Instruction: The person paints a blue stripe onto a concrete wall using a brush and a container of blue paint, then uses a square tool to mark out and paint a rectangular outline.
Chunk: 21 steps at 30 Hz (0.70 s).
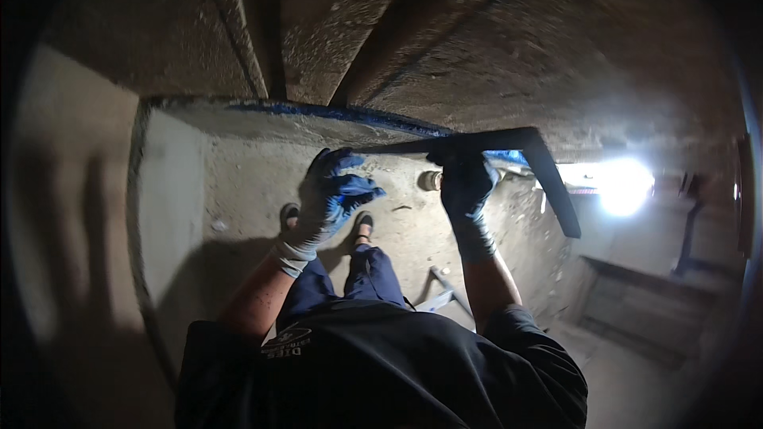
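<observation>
My right hand, in a blue and grey work glove, is wrapped round a dark L-shaped metal square. One leg of the square runs left along a blue-smeared edge of the large rough surface. The other leg slants down to the right, past my hand. My left hand, gloved the same way, is raised near the thin left end of the square. Its fingers are apart and bent, with nothing seen in them. Whether its upper fingers touch the square I cannot tell.
A bright lamp glares at the right. A small tan round object sits beside my right hand. On the floor lies a grey and dark angled tool. A pale wall stands at the left, and a rough brown mass fills the top.
</observation>
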Available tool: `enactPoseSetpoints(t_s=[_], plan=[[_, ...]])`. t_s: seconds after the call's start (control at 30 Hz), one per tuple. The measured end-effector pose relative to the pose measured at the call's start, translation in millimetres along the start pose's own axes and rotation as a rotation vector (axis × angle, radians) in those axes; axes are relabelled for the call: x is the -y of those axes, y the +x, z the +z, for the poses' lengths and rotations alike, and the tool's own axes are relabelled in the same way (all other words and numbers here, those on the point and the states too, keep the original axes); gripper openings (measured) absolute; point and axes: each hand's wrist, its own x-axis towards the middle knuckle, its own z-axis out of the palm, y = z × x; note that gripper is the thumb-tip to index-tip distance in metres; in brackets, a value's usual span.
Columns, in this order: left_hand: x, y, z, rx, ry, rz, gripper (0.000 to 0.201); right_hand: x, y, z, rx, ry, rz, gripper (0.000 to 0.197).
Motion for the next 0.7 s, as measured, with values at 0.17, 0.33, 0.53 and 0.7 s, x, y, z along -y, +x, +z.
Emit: enactPoseSetpoints(t_s=[0.17,0.33,0.53,0.7], plan=[[-11.7,-11.1,2.7,0.493,-0.869,-0.754,0.023,25.1,-82.3,-3.2,-0.129,0.381,0.309,0.022],[-16.4,-45.1,25.5,0.499,-0.292,0.143,0.019,37.4,-149.2,-12.3,-0.047,0.533,0.398,0.055],[-28.4,-107.4,41.2,0.812,0.075,0.153,0.030,-0.2,-250.0,18.0,-0.139,0.576,0.786,0.058],[20.6,-179.2,46.9,0.934,-0.033,-0.163,0.037,-33.7,-313.7,38.7,-0.356,0.709,1.157,0.030]])
